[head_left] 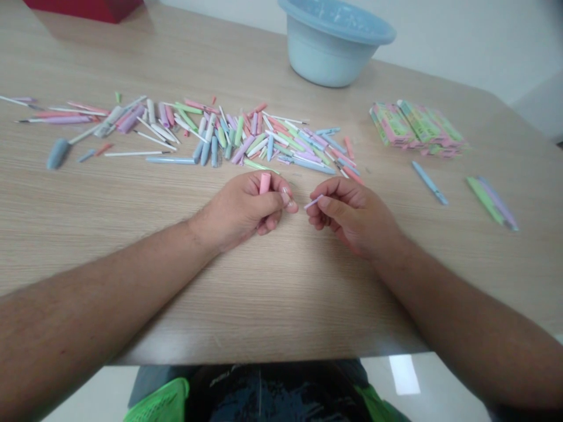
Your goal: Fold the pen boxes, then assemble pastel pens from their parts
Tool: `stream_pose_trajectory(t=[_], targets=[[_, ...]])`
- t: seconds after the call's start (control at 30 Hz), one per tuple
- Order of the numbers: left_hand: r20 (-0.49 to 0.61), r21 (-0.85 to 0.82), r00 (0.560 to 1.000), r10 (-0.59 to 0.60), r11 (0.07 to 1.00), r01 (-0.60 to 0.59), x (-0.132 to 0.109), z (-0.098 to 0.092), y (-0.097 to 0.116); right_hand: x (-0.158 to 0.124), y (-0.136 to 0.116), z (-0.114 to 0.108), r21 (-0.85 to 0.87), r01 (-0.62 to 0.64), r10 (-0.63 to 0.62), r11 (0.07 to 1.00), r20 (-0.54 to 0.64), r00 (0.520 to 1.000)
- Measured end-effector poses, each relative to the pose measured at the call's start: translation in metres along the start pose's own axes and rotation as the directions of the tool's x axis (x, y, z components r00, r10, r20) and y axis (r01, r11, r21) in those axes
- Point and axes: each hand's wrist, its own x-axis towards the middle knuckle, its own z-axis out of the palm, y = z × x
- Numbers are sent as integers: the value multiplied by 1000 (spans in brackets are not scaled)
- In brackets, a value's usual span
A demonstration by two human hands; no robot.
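Observation:
My left hand (248, 208) is closed around a pink pen barrel (264, 183), whose end sticks up above the thumb. A small clear piece (287, 198) shows at its fingertips, too small to name. Just to the right, my right hand (352, 214) pinches a thin pale purple stick-like part (314, 202) between thumb and index finger. The two hands are close but apart, above the table. Right behind them lies a long heap of pen parts (246, 140): pastel barrels, caps and white refills.
A light blue basin (334, 50) stands at the back, and a red box (88, 7) at the far left. Several stacked colourful packets (416, 126) sit at right. Nearer lie a blue pen (430, 183) and a green and purple pair of pens (492, 202). The table's front edge runs below my forearms.

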Motion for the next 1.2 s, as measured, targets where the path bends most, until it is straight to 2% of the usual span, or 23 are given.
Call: stream_pose_trajectory(t=[0.37, 0.6, 0.87, 1.2], targets=[[-17, -21, 999, 48, 999, -48, -3, 5, 1, -4, 1, 5, 33, 33, -33, 999, 13, 999], [11, -53, 1000, 25, 998, -24, -5, 6, 1, -4, 4, 3, 21, 59, -59, 998, 20, 998], [-5, 108, 996, 87, 990, -86, -6, 6, 1, -3, 9, 3, 42, 123, -123, 992, -2, 992], [-9, 325, 981, 193, 928, -180, -8, 3, -1, -2, 13, 0, 11, 229, -229, 973, -29, 973]])
